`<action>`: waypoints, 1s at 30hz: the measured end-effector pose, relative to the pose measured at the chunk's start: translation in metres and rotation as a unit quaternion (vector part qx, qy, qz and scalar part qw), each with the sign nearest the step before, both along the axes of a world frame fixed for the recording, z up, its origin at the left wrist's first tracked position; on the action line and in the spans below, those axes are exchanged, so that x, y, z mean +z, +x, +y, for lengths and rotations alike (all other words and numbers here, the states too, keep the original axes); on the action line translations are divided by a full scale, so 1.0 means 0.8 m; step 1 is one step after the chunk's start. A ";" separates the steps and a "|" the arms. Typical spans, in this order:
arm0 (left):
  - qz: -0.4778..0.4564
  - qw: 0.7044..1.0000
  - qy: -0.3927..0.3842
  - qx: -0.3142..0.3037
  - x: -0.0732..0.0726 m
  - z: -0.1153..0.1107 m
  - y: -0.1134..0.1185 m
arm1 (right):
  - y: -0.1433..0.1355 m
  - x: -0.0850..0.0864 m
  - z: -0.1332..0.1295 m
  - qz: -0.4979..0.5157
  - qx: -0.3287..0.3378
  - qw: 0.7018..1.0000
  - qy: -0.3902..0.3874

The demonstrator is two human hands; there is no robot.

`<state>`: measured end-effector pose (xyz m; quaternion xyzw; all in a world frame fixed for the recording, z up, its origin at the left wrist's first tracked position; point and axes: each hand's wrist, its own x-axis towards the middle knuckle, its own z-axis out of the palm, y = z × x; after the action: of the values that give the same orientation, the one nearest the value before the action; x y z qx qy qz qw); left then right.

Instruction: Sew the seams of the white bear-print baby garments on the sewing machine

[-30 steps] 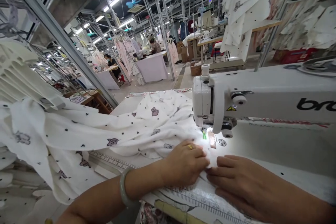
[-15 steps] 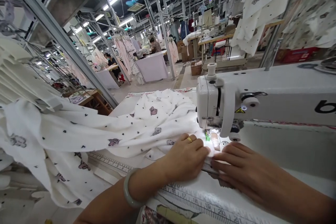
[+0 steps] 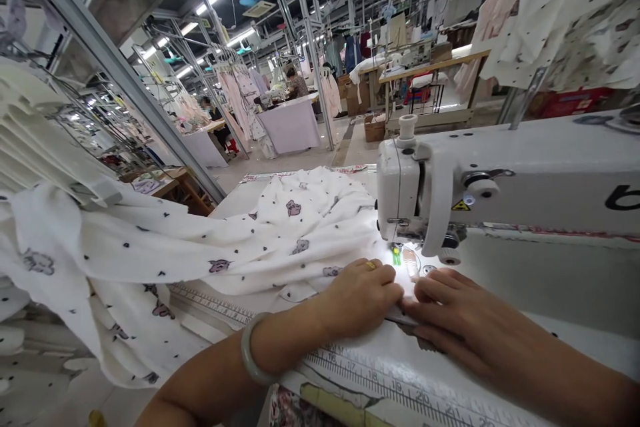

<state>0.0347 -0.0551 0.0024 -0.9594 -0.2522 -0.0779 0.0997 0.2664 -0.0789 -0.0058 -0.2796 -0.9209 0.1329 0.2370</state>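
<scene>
White fabric (image 3: 270, 240) with small dark dots and animal prints spreads across the sewing table, its edge running up to the lit needle area of a white sewing machine (image 3: 500, 180). My left hand (image 3: 363, 297), with a ring and a bangle on the wrist, is closed on the fabric edge just in front of the green-marked presser foot (image 3: 397, 255). Close beside it, my right hand (image 3: 455, 320) pinches the same edge, thumb hidden beneath, fingers bent together. Both hands nearly touch.
A printed ruler strip (image 3: 373, 373) runs along the table's front edge. White pieces (image 3: 45, 140) are stacked at the left beside a slanted metal post (image 3: 125, 80). Farther back, people sit at other tables, with hanging garments and a cardboard box (image 3: 374, 128).
The view has shifted slightly. The right fingers have bent more and drawn closer to the fabric edge by the left hand. Hanging cloth at the upper right appears farther right.
</scene>
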 end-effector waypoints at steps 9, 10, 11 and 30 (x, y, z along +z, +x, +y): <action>-0.032 0.999 -0.018 0.015 0.004 0.003 -0.009 | 0.011 -0.006 0.008 -0.023 0.008 1.000 -0.011; -0.034 0.999 -0.006 0.009 0.003 0.004 -0.009 | 0.011 -0.006 0.008 -0.026 0.008 1.000 -0.016; -0.034 0.999 0.008 0.000 0.001 0.004 -0.010 | 0.011 -0.006 0.008 -0.028 0.009 0.999 -0.020; -0.037 0.997 0.049 -0.044 -0.002 0.001 -0.010 | 0.016 0.006 0.008 -0.044 0.021 0.998 -0.046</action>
<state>0.0271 -0.0539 0.0009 -0.9598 -0.2097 -0.1302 0.1335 0.2796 -0.0727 -0.0010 -0.2764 -0.9289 0.1679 0.1804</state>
